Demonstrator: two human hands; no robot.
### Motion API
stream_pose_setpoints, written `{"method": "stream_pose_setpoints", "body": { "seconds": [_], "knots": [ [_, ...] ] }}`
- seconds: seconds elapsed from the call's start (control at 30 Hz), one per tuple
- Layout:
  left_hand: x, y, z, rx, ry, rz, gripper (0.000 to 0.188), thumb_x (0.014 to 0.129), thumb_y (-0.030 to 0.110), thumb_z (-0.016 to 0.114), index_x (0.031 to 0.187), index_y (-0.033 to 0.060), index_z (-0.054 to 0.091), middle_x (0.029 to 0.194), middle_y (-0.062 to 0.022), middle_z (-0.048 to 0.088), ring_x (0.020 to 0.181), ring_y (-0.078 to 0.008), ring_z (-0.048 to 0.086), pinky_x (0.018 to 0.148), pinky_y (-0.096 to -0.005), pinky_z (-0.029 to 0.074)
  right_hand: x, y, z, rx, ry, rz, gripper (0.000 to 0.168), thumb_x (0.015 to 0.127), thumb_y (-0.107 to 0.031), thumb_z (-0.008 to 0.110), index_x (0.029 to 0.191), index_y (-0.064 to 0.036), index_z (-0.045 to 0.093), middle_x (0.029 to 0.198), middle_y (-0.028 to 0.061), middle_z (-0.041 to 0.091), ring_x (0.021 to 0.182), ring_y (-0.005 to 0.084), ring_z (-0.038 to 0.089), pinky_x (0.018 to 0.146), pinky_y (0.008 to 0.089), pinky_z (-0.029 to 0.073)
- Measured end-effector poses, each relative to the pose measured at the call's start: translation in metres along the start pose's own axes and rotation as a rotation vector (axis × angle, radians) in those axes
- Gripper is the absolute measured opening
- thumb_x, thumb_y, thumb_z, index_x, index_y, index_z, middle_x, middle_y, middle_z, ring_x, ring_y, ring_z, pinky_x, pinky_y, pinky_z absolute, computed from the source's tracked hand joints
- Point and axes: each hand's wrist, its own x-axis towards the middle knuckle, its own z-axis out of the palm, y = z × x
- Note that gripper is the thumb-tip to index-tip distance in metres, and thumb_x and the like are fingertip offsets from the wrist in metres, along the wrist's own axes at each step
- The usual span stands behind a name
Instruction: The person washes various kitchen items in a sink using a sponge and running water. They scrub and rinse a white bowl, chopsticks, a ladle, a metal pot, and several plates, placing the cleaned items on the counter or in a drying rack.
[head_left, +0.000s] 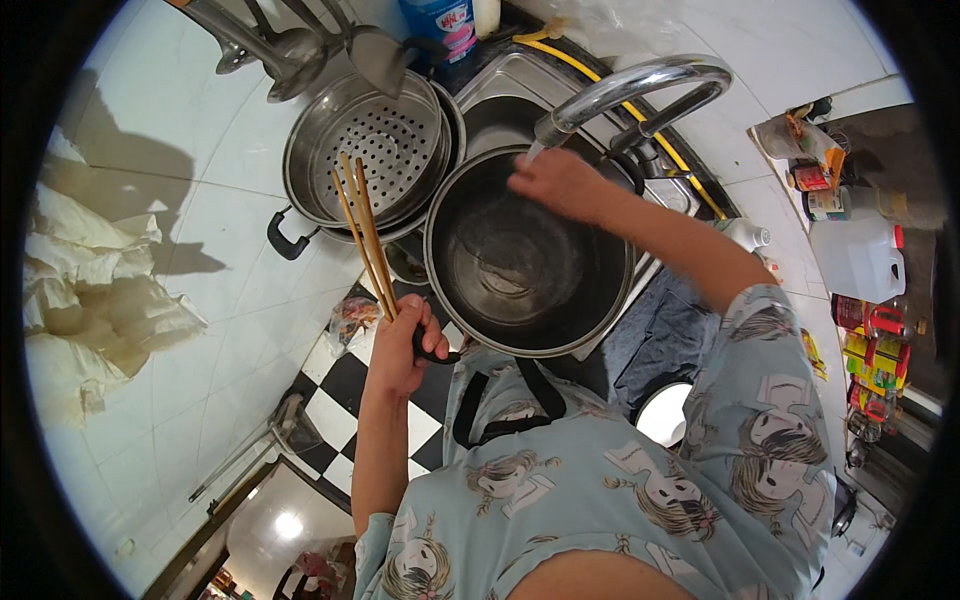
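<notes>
Beneath the chrome faucet spout (553, 126) is my right hand (556, 184), its fingers bent at the water stream, over the far rim of a deep dark metal pot (525, 255). Whether those fingers hold anything cannot be told. The pot, with some water at its bottom, rests partly over the stainless steel sink (510, 112). Several wooden chopsticks (367, 232) stand up from my left hand (412, 334), which is closed around them at the pot's near left side. The same hand touches a black handle (435, 354).
A steamer pot with a perforated insert (382, 150) stands left of the sink. Ladles and a spatula (375, 56) hang above it. A yellow hose (585, 71) runs behind the faucet. Bottles and a plastic jug (855, 255) line the right side. Dark cloth (660, 322) lies right of the pot.
</notes>
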Motion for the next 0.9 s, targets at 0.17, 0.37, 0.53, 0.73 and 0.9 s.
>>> {"method": "stream_pose_setpoints", "body": {
  "seconds": [0.17, 0.37, 0.53, 0.73, 0.9],
  "knots": [
    [0.004, 0.003, 0.001, 0.031, -0.023, -0.002, 0.03, 0.093, 0.032, 0.044, 0.071, 0.0116, 0.043, 0.052, -0.001, 0.043, 0.047, -0.0163, 0.051, 0.04, -0.0237, 0.028, -0.002, -0.027, 0.118, 0.007, -0.158, 0.291, 0.021, 0.076, -0.013, 0.054, 0.097, -0.013, 0.054, 0.09, 0.0077, 0.056, 0.085, 0.0227, 0.058, 0.067, 0.0353, 0.048],
    [0.005, 0.003, 0.009, -0.025, 0.0, -0.008, 0.028, 0.094, 0.029, 0.046, 0.074, 0.0087, 0.044, 0.052, -0.002, 0.043, 0.044, -0.0158, 0.045, 0.043, -0.0244, 0.036, -0.033, -0.054, 0.072, 0.385, -0.534, 0.575, 0.032, 0.073, -0.01, 0.057, 0.106, -0.011, 0.053, 0.094, 0.0108, 0.057, 0.081, 0.0279, 0.06, 0.065, 0.038, 0.05],
    [0.006, 0.008, 0.015, 0.005, 0.01, -0.024, 0.028, 0.093, 0.027, 0.046, 0.072, 0.0088, 0.043, 0.052, -0.0019, 0.043, 0.045, -0.0153, 0.047, 0.041, -0.024, 0.035, 0.016, -0.056, -0.007, 0.494, 0.213, 0.467, 0.034, 0.07, -0.008, 0.06, 0.103, -0.013, 0.055, 0.088, 0.0078, 0.052, 0.078, 0.0271, 0.057, 0.062, 0.0356, 0.049],
    [0.006, 0.012, 0.017, 0.011, -0.013, -0.023, 0.028, 0.093, 0.027, 0.046, 0.07, 0.0098, 0.043, 0.051, -0.0014, 0.042, 0.045, -0.015, 0.048, 0.039, -0.0233, 0.033, 0.048, -0.045, 0.009, 0.319, 0.434, 0.375, 0.026, 0.071, -0.007, 0.06, 0.097, -0.012, 0.059, 0.082, 0.0053, 0.048, 0.077, 0.025, 0.055, 0.059, 0.0339, 0.048],
    [0.006, 0.012, 0.014, 0.049, -0.014, -0.038, 0.028, 0.093, 0.027, 0.046, 0.071, 0.0101, 0.043, 0.051, -0.0016, 0.042, 0.045, -0.0153, 0.048, 0.039, -0.0234, 0.033, 0.034, -0.027, 0.015, 0.086, 0.307, 0.563, 0.022, 0.071, -0.008, 0.059, 0.093, -0.009, 0.058, 0.084, 0.0078, 0.05, 0.08, 0.0263, 0.057, 0.059, 0.0356, 0.049]
  ]
}}
